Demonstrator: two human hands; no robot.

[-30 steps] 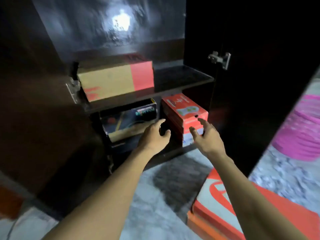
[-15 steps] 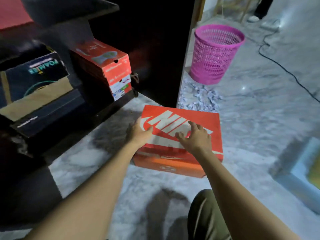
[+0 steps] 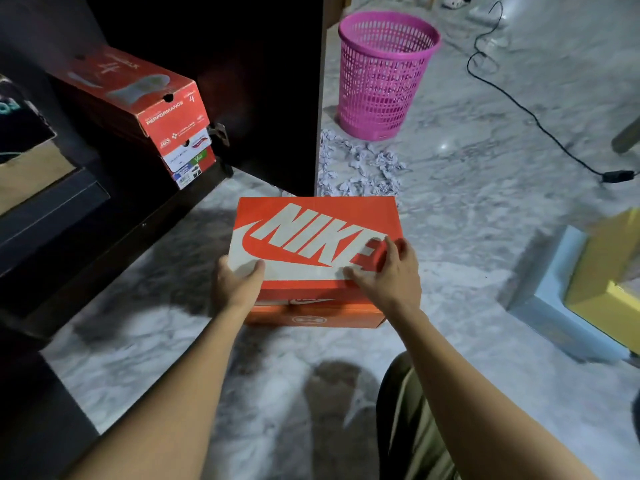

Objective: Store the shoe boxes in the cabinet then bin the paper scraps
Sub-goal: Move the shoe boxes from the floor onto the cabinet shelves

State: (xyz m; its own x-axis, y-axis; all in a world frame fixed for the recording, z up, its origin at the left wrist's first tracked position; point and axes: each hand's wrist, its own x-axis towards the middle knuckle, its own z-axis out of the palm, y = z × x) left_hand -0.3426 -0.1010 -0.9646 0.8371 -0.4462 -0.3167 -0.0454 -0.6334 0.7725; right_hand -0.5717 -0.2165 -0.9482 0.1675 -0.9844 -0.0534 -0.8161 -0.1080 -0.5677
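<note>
An orange shoe box (image 3: 311, 216) with a big white logo lies on the marble floor in front of the dark cabinet (image 3: 270, 98). My left hand (image 3: 235, 285) grips its near left corner, thumb on the lid. My right hand (image 3: 388, 271) holds the near right corner, thumb on the lid and fingers at the right edge. Inside the cabinet's lower shelf sits a red shoe box (image 3: 138, 91) on a smaller box, with dark boxes (image 3: 34, 188) to its left. Crumpled paper scraps (image 3: 360, 164) lie on the floor in front of a pink mesh bin (image 3: 381, 77).
The open cabinet door stands between the shelf and the bin. A black cable (image 3: 519, 105) runs across the floor at the right. A blue and yellow object (image 3: 554, 306) sits at the right edge. My knee shows below the box.
My view swung from the cabinet shelves down to the floor. Both hands left the red box in the cabinet and took hold of the orange box; the right hand slid to its right corner.
</note>
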